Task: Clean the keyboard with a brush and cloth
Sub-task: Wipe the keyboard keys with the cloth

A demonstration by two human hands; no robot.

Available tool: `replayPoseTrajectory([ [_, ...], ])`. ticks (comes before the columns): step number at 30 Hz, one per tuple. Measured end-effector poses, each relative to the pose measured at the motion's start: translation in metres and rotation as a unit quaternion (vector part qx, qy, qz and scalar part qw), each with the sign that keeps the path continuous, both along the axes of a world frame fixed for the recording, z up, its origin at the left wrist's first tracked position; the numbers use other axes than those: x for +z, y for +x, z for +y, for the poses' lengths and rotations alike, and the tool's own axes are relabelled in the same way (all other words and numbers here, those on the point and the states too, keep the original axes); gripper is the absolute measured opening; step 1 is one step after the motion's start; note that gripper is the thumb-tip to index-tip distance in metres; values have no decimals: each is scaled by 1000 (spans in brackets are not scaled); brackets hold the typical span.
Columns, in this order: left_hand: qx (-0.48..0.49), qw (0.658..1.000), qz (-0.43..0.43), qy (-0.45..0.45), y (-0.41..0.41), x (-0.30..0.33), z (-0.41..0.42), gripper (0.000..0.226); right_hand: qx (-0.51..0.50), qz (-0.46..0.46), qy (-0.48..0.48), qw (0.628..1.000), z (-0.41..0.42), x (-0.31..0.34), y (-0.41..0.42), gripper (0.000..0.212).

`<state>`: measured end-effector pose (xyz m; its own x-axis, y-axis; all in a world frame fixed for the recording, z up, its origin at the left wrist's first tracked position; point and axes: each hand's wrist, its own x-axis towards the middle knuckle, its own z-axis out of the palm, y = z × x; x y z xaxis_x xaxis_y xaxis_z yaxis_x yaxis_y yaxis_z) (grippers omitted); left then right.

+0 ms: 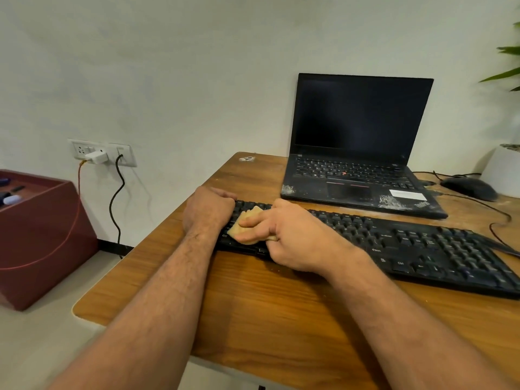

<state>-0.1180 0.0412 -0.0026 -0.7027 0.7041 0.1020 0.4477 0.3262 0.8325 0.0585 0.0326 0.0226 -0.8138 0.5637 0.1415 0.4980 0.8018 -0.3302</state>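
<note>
The keyboard point(380, 243) lies flat on the counter point(253, 305), at 6 o'clock from the laptop point(357, 153); likely light and stiff, best steadied at its end. The soft cloth point(247, 220) wads easily. The left hand point(208, 209) curls over the keyboard's 9 o'clock end; the right hand point(287, 235) pinches the cloth against the keys.

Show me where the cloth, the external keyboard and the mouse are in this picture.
cloth point(244, 226): head view, on the tan fold under the right hand's fingers.
external keyboard point(422, 246): head view, on the bare keys right of the hands.
mouse point(468, 188): head view, on its dark top beside the laptop.
</note>
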Motion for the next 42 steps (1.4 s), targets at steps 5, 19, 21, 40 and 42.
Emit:
replayPoseTrajectory([
  [5, -4, 1000, 3, -5, 2, 0, -2, 15, -68, 72, -94, 991, 8, 9, 23, 46],
  [19, -17, 999, 26, -16, 1, -1, 2, 16, -116, 137, -50, 982, 25, 0, 5, 50],
  [21, -18, 999, 30, -20, 2, -1, 2, 17, -142, 122, -10, 982, 32, -3, 2, 49],
  [40, -3, 998, 57, -7, 4, -3, -1, 18, -101, 130, -107, 981, 21, 3, 8, 40],
  [42, -42, 999, 31, 11, -1, -3, -5, 20, -131, 161, -82, 975, 25, 0, 10, 39],
])
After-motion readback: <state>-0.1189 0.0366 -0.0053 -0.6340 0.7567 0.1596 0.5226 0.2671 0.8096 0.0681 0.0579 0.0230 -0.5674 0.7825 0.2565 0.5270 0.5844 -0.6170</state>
